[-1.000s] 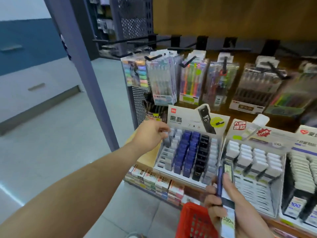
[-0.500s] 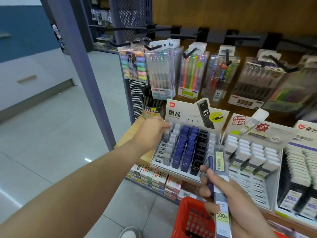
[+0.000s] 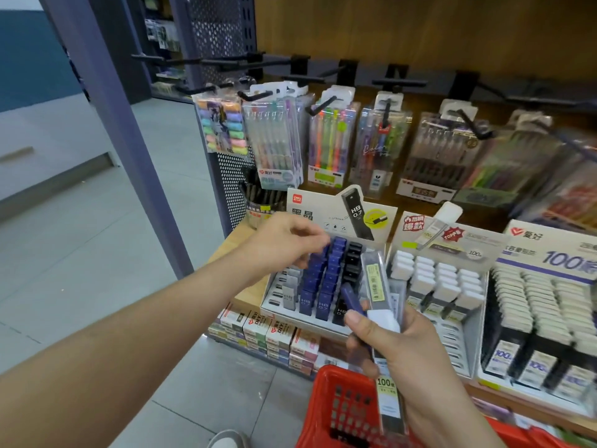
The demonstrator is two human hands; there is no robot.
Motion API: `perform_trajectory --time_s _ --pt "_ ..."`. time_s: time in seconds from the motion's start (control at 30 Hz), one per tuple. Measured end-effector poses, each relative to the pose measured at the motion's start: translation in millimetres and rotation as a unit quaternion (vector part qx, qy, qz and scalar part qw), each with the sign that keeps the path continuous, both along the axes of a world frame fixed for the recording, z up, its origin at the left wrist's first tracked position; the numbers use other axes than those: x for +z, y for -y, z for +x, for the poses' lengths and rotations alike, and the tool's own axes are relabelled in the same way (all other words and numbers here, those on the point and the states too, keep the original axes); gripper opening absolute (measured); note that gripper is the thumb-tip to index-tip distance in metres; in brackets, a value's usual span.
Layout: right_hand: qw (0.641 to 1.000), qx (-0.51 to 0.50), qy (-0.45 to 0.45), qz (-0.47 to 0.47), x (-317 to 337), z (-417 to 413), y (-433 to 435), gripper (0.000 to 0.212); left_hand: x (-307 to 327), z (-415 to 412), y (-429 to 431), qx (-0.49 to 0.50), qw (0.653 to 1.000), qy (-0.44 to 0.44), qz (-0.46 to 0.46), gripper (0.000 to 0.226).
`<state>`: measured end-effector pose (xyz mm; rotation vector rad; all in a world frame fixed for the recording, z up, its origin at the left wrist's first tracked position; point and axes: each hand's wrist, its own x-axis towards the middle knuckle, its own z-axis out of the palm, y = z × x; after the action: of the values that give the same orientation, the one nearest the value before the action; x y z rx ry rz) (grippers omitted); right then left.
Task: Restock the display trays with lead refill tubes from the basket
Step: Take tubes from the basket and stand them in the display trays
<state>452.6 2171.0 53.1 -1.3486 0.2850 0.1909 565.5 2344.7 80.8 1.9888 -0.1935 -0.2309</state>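
Red basket (image 3: pixel 319 415) sits directly below your right hand (image 3: pixel 403 347). White display tray (image 3: pixel 292 322) lies beneath your left hand (image 3: pixel 284 244), whose curled fingers hover over its back rows; their grip cannot be told. Your right hand, apart from the left, clasps a bundle of lead refill tubes (image 3: pixel 376 287).

Ahead of me, packs of pens (image 3: pixel 329 140) hang in a row from black hooks (image 3: pixel 303 79) on a wooden back panel (image 3: pixel 420 30), with a pack of pastel highlighters (image 3: pixel 223 127) at the left end. Below that pack, a tub of black pens (image 3: pixel 261 202) stands beside a perforated metal panel (image 3: pixel 231 185). To my left, a grey-purple post (image 3: pixel 119 124) rises from the tiled floor (image 3: pixel 97 253); small boxes (image 3: pixel 258 334) are stacked on the lower shelf.
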Motion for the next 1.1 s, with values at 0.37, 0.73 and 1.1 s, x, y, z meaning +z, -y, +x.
perform_trajectory --time_s 0.37,0.73,1.1 --pt "0.985 -0.011 -0.072 0.159 15 -7 27 0.039 23 -32 35 -0.075 0.988 -0.083 -0.107 0.005" --pt "0.988 -0.103 0.0 0.112 35 -36 105 0.026 35 -77 129 -0.265 0.963 -0.023 0.036 0.058" --pt "0.989 -0.086 -0.006 0.123 18 -81 222 0.026 35 -107 265 -0.133 0.988 0.006 -0.082 0.026"
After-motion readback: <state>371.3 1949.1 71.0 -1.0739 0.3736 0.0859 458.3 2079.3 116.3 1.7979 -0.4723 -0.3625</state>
